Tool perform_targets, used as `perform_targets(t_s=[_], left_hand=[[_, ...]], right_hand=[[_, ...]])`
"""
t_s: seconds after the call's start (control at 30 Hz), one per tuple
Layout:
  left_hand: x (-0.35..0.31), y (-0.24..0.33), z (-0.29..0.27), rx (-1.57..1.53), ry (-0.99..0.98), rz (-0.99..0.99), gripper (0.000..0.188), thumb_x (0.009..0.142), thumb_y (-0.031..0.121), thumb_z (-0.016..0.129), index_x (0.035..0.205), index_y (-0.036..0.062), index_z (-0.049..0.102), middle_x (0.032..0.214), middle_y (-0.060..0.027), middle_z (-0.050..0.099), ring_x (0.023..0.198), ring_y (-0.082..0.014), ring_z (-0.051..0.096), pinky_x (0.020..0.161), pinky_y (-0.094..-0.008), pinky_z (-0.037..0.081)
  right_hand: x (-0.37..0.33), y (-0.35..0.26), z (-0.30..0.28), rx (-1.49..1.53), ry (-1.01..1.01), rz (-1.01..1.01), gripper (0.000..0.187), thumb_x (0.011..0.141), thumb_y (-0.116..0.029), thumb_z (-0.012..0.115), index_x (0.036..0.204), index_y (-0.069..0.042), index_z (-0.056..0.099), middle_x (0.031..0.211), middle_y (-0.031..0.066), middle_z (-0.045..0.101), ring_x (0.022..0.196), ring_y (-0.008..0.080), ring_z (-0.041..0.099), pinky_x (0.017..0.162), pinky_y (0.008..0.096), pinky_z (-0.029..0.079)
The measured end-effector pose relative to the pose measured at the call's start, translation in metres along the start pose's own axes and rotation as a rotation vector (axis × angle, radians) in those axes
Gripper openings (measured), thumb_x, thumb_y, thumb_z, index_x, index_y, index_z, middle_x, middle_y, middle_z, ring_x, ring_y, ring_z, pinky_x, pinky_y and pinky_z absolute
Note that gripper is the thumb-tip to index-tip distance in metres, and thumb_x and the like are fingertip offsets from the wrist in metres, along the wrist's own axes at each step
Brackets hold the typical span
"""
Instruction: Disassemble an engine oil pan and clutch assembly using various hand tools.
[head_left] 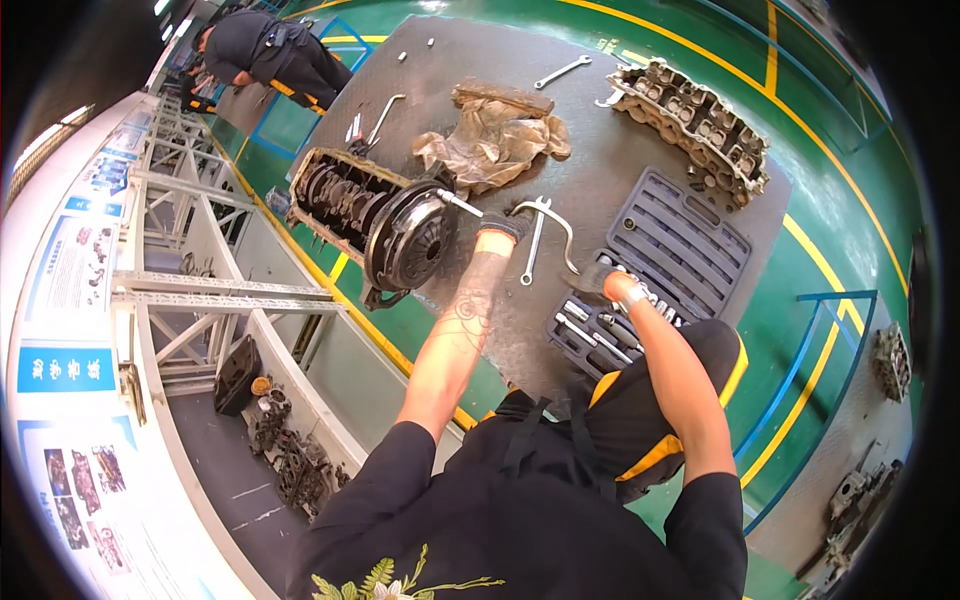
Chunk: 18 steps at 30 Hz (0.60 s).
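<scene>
At left on the tabletop [598, 160], an engine block [335, 200] carries a clutch assembly [428, 238]. The left hand [505, 226] has its grip closed about the shaft of a speed brace [568, 240], whose tip appears to meet the clutch rim. Further right, the right hand [596, 278] is wrapped around the brace's end, near an open socket case [685, 232]. Step in hand, as judged: turning a fastener. Next move calls for steady left support, right-hand cranking.

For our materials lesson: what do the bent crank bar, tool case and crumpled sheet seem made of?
Bent crank bar: metal, probably steel; smooth, with bright highlights.
Tool case: probably plastic, matt dark grey, with moulded recesses.
Crumpled sheet: thin, brownish, perhaps plastic film, since its creases shine; oiled paper is possible.
</scene>
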<state>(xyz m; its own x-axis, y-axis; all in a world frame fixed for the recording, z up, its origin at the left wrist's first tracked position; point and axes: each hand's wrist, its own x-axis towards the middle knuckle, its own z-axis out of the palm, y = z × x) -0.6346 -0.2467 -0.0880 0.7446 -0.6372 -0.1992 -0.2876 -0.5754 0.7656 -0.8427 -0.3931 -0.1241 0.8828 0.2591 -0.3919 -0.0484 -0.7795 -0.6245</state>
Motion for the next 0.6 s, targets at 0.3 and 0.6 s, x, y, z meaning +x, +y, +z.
perform_targets(t_s=[0.3,0.6], left_hand=[[-0.009,0.083,0.008,-0.653,0.138,-0.110,0.035,0.097,0.040,0.044,0.083,0.0148,0.064,0.076,-0.0062,0.060,0.072,-0.0254,0.055,0.066,-0.0444,0.045],[-0.062,-0.020,0.044,-1.476,-0.021,-0.722,0.025,0.096,0.039,0.051,0.108,0.0196,0.062,0.090,-0.0077,0.059,0.064,-0.0235,0.047,0.057,-0.0368,0.043]], right_hand=[[0.044,0.045,0.069,1.476,0.627,0.149,0.049,0.082,-0.055,0.070,0.071,-0.008,0.060,0.067,0.0030,0.054,0.049,0.0147,0.043,0.047,0.0316,0.032],[-0.001,-0.031,-0.001,0.192,0.905,0.457,0.044,0.087,-0.042,0.059,0.093,0.001,0.067,0.086,0.0256,0.066,0.074,0.0387,0.066,0.071,0.0434,0.049]])
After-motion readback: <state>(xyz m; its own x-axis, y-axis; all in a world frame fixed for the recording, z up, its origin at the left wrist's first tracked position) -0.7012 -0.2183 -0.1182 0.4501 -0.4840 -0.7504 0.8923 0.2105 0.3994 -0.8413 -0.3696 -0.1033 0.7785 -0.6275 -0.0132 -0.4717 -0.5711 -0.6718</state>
